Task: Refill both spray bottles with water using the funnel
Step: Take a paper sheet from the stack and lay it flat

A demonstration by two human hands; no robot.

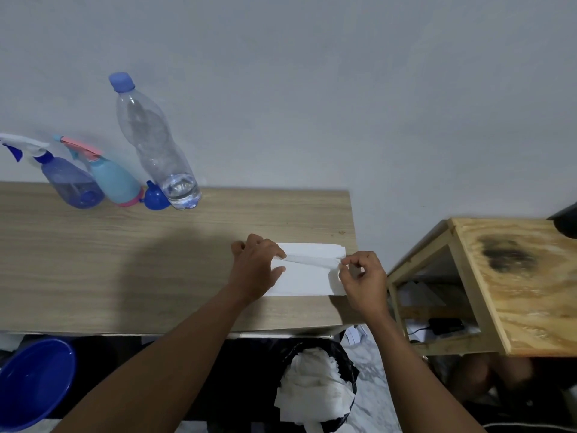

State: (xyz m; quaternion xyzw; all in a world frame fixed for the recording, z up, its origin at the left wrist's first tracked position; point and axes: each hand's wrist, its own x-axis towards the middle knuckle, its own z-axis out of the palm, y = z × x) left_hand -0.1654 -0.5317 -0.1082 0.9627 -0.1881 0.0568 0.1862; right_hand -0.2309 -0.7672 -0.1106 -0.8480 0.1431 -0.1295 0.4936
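Note:
Two spray bottles stand at the table's far left: a translucent blue one (70, 182) with a white and blue trigger, and a light teal one (114, 179) with a pink trigger. A blue funnel (155, 199) lies beside them, against a tall clear water bottle (159, 151) with a blue cap and a little water at the bottom. Far from these, near the table's right end, a white paper towel (304, 278) lies flat. My left hand (256, 264) presses on its left side. My right hand (363, 279) pinches its right edge, lifting a fold.
The wooden table (125, 260) stands against a pale wall. A plywood stool (515, 285) stands to the right. Below the table's front edge are a blue basin (32, 379) at left and a black-lined bin (315, 385) holding crumpled white paper.

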